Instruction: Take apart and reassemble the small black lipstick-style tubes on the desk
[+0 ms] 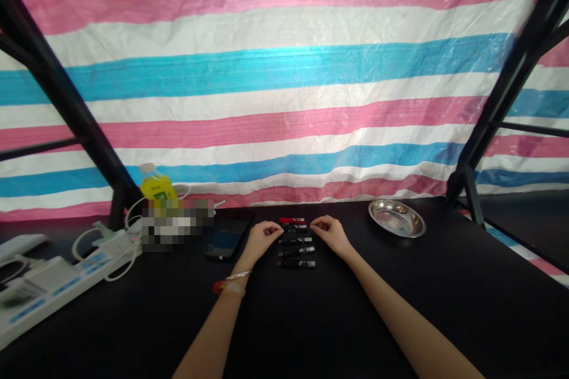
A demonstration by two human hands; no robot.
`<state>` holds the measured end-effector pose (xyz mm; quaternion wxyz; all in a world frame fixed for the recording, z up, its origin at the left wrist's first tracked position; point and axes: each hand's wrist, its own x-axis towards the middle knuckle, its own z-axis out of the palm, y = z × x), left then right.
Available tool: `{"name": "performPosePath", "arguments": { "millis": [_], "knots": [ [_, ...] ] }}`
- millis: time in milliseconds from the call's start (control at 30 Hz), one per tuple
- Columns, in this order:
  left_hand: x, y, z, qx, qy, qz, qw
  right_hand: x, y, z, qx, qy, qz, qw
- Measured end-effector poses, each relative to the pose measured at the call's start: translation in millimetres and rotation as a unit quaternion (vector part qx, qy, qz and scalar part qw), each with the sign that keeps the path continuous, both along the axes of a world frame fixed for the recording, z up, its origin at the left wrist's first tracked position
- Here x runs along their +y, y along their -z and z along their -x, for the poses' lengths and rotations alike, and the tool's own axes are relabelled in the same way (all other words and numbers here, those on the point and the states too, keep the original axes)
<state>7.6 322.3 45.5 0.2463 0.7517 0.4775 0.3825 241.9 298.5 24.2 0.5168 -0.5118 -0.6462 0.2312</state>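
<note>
Head view: left hand (262, 235) and right hand (328, 231) rest curled on the black counter (400, 296) — fingers bent together, holding nothing — beside a neat row of small tubes (297, 241).

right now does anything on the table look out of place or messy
Nothing stands out. The small tubes lie in a neat column between the left hand and right hand; the steel dish sits upright. Only the white cables are loosely tangled.

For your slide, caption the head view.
Two hands flank a row of small tubes on a black table.
</note>
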Motion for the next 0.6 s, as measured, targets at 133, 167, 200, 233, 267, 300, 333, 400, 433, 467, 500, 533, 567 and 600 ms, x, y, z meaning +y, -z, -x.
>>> {"name": "performPosePath", "arguments": {
  "millis": [133, 167, 200, 233, 267, 300, 333, 400, 433, 467, 500, 533, 567, 600],
  "knots": [
    [3, 1.3, -3, 0.012, 0.013, -0.013, 1.000, 0, -2.6, 4, -0.049, -0.013, 0.004, 0.999],
    [3, 1.5, -3, 0.013, 0.013, -0.011, 1.000, 0, -3.5, 5, -0.061, -0.017, 0.009, 0.998],
    [3, 1.6, -4, 0.014, 0.013, -0.010, 1.000, 1, -4.3, 6, -0.072, -0.019, 0.015, 0.997],
    [3, 1.8, -4, 0.017, 0.012, -0.008, 1.000, 2, -5.2, 7, -0.083, -0.018, 0.021, 0.996],
    [3, 1.9, -4, 0.022, 0.013, -0.006, 1.000, 3, -6.1, 8, -0.095, -0.016, 0.026, 0.995],
    [3, 2.1, -5, 0.026, 0.014, -0.006, 1.000, 4, -7.0, 9, -0.106, -0.013, 0.030, 0.994],
    [3, 2.1, -5, 0.029, 0.016, -0.007, 0.999, 5, -8.0, 10, -0.115, -0.009, 0.033, 0.993],
    [2, 2.0, -5, 0.035, 0.020, -0.009, 0.999, 5, -10.0, 11, -0.127, -0.005, 0.038, 0.991],
    [2, 1.8, -6, 0.039, 0.023, -0.011, 0.999, 5, -10.9, 11, -0.129, -0.005, 0.041, 0.991],
    [3, 1.4, -7, 0.042, 0.024, -0.013, 0.999, 4, -11.7, 12, -0.131, -0.005, 0.045, 0.990],
    [3, 1.0, -8, 0.046, 0.025, -0.013, 0.999, 4, -12.4, 11, -0.133, -0.006, 0.048, 0.990],
    [4, 0.6, -10, 0.050, 0.025, -0.013, 0.998, 4, -13.0, 11, -0.135, -0.006, 0.052, 0.990],
    [5, 0.2, -11, 0.054, 0.024, -0.011, 0.998, 3, -13.3, 11, -0.137, -0.007, 0.054, 0.989],
    [6, -0.1, -12, 0.056, 0.024, -0.009, 0.998, 3, -13.4, 11, -0.139, -0.008, 0.056, 0.989]
  ]
}}
